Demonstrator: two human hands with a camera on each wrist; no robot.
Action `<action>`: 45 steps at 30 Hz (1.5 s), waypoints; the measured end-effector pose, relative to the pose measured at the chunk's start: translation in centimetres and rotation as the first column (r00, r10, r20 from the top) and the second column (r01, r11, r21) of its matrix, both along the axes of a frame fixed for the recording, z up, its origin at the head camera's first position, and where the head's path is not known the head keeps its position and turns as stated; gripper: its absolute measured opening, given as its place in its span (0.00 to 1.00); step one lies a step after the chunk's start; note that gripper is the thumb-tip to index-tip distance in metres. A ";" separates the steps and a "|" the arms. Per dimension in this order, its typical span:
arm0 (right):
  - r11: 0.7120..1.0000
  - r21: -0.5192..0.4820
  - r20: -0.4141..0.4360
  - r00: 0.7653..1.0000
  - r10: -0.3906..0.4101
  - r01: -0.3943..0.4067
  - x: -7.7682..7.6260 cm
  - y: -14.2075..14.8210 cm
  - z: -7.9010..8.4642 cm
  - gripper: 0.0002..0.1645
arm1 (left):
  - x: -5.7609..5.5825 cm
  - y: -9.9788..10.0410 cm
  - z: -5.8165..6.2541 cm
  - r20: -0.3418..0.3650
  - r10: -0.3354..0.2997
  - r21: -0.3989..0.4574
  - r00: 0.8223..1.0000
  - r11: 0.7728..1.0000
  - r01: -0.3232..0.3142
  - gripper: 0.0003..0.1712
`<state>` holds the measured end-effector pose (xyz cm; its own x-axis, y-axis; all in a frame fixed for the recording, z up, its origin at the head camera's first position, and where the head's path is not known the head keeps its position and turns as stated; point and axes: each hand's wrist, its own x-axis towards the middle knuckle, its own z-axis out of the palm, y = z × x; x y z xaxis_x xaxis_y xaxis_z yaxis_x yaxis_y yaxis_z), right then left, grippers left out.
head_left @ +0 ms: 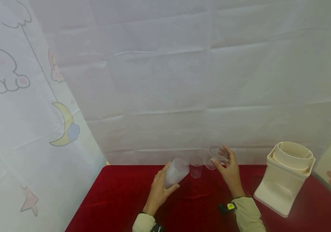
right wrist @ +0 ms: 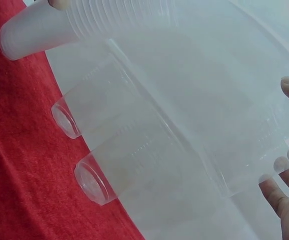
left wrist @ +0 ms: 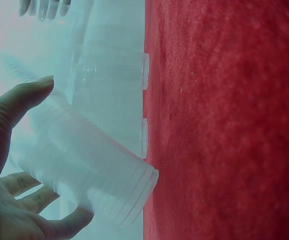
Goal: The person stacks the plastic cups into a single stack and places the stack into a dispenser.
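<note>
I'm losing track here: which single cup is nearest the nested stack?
The upright cup just right of the nested stack; the cup at the right hand is farther from it.

Cup stack in 1 high, 2 close views

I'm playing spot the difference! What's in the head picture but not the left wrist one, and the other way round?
Only the head view shows the cream plastic piece, drawn bear and yellow moon. Only the left wrist view shows the bands at the bottom of the cup stack close up. Both show the left hand gripping that stack, the right hand, clear cups and red cloth.
</note>
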<state>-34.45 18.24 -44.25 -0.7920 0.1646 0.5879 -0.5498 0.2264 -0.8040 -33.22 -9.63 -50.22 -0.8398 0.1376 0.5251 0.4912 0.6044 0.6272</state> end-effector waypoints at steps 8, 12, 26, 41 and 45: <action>1.000 -0.010 -0.002 1.000 -0.013 0.013 0.1 0.1 0.1 0.44 | 0.0 0.0 0.1 0.002 -0.004 -0.002 1.000 1.000 0.004 0.52; 1.000 -0.009 -0.013 1.000 -0.013 0.013 0.0 0.1 0.2 0.43 | -0.1 0.1 0.1 -0.006 -0.009 -0.001 1.000 1.000 0.009 0.52; 0.994 -0.103 -0.040 0.998 0.039 -0.043 -2.4 1.0 -2.3 0.44 | -0.3 0.1 -0.1 -0.021 -0.008 -0.013 1.000 1.000 0.008 0.52; 0.988 -0.137 -0.053 0.996 0.069 -0.075 -2.1 0.9 -1.8 0.43 | -0.1 0.1 0.0 -0.003 -0.005 -0.012 1.000 1.000 0.005 0.51; 0.982 -0.166 -0.064 0.994 0.085 -0.095 -1.9 0.8 -1.6 0.43 | -0.2 0.1 -0.1 -0.007 -0.007 -0.011 1.000 1.000 0.007 0.51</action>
